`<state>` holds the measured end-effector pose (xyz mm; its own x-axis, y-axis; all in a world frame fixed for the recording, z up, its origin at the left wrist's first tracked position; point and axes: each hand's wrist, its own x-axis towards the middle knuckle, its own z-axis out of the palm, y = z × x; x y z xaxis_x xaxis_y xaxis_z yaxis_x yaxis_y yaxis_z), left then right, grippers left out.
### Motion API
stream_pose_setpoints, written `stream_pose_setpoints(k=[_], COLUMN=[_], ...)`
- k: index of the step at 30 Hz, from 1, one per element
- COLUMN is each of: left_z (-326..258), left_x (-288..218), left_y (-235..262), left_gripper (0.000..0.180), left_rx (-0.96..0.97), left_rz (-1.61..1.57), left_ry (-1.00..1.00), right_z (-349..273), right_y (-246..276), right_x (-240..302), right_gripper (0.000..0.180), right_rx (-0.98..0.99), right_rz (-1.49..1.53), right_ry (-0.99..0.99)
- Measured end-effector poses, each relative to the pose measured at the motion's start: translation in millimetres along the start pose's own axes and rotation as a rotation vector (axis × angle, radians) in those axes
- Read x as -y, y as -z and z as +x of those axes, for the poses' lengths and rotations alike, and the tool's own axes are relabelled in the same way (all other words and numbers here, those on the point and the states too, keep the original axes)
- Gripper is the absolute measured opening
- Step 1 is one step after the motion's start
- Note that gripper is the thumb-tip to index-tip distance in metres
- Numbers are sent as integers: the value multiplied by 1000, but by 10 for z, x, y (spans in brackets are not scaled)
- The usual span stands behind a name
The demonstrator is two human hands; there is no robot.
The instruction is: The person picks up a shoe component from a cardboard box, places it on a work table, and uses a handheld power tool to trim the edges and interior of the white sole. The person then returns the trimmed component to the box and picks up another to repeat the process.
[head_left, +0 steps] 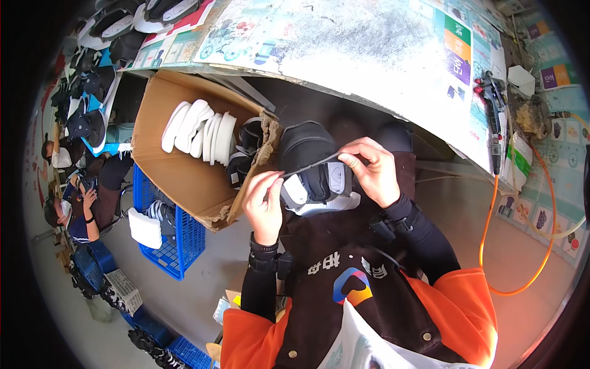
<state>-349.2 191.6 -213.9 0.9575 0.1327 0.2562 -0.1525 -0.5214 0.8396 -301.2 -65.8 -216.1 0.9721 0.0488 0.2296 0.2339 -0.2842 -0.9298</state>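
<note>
In front of my apron I hold a black cap (pixel 307 145), its curved brim pointing away from me. Its underside shows light grey panels and a dark strip between them. My left hand (pixel 264 206) pinches the near edge at the left between thumb and fingers. Opposite it, my right hand (pixel 373 169) pinches the same edge at the right, so the edge stretches between both hands. Below the cap a white piece (pixel 335 204) shows in part; whether it is attached I cannot tell.
Left of my hands, a cardboard box (pixel 161 178) contains curved white pieces (pixel 195 129) and black items. A blue crate (pixel 190 237) stands beside it. The worktable (pixel 344 37) runs along the far side. An orange hose (pixel 547 237) hangs at right. Another person (pixel 80 215) sits far left.
</note>
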Motion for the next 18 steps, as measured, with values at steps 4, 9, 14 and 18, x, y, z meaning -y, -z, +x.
stream_pose_setpoints(k=[4,9,14,18], left_z=[20,119,243,480], left_x=[87,309,122,-107], left_y=[-98,7,88,140], left_gripper=[13,19,16,13], left_rx=[-37,238,280,399], left_rz=[-42,-443,-553,-559], left_ry=[144,476,671,512], right_z=[-18,71,218,320], right_y=[-3,-33,140,15], right_x=[-25,-330,235,547], right_gripper=[9,13,60,51], right_rx=[15,251,316,255], right_rz=[-36,317,-144,-742], right_ry=[-69,-419,243,605])
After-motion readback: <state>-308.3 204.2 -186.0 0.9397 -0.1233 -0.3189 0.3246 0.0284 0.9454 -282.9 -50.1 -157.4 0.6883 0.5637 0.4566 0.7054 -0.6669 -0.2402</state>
